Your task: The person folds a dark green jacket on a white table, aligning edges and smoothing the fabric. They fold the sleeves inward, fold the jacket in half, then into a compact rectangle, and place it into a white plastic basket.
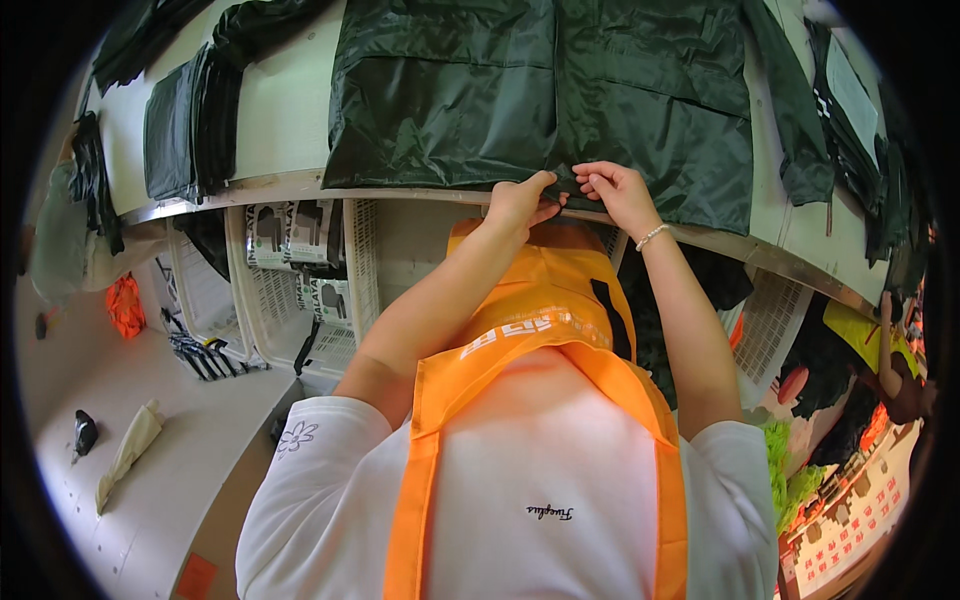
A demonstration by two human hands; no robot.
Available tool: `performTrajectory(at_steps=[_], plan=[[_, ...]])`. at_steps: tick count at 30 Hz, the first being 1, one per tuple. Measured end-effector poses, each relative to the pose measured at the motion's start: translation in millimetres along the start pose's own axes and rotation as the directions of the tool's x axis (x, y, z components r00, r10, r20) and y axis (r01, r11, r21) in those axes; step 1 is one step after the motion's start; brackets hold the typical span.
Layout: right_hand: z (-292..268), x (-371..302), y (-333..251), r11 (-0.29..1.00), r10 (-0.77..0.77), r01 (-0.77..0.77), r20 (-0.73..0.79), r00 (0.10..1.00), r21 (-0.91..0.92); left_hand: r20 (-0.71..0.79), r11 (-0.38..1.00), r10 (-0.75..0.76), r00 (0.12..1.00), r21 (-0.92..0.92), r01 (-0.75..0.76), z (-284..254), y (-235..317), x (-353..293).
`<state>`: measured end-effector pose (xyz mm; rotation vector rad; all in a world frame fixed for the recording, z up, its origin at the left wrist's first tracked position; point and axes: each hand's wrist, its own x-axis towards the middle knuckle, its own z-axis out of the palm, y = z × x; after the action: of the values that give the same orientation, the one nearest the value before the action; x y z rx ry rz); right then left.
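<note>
A shiny dark green jacket (450, 110) lies spread on the pale work table, its lower hem along the table's near edge and a front seam running down its middle. My left hand (518, 203) is closed on the hem at the foot of that seam, thumb on top. Just right of it, my right hand (618, 197) pinches the cloth at the same spot, its other fingers curled; a beaded bracelet circles the wrist. The small piece between the fingertips is mostly hidden. One sleeve (790, 110) of dark cloth hangs down on the right.
A stack of folded dark garments (190, 125) lies on the table (285, 110) at left. Below stand white plastic crates (360, 250), one with printed packages (285, 235). More dark garments (850, 120) are at right. Another person's arm (887, 345) shows at far right.
</note>
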<state>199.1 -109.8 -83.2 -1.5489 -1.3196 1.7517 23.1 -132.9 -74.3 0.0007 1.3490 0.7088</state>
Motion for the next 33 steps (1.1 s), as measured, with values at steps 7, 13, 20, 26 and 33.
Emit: performTrajectory(at_steps=[7,13,20,26,33], plan=[[-9.1,5.6,7.6,0.998,-0.043,0.038,0.100,0.994,0.048,-0.077,0.977,0.170,0.982,0.142,-0.158,5.6,-6.9,-0.9],[-120.0,58.9,-26.9,0.925,-0.346,0.311,-0.145,0.927,-0.218,-0.103,0.890,0.326,0.940,0.368,-0.269,-31.2,-39.1,3.3],[-350.3,163.5,-93.0,0.458,-0.650,-0.227,-0.498,0.574,-0.859,-0.318,0.502,0.202,0.926,0.846,0.181,-72.1,-21.3,-55.9],[-308.5,184.4,-72.1,0.697,-0.395,0.221,-0.109,0.912,-0.682,-0.025,0.375,0.280,0.960,0.923,-0.086,62.3,80.2,-70.3],[-149.8,26.8,-114.2,0.776,-0.586,0.630,0.419,0.694,0.042,0.169,0.114,0.759,0.629,0.916,-0.384,220.5,146.5,-31.8]])
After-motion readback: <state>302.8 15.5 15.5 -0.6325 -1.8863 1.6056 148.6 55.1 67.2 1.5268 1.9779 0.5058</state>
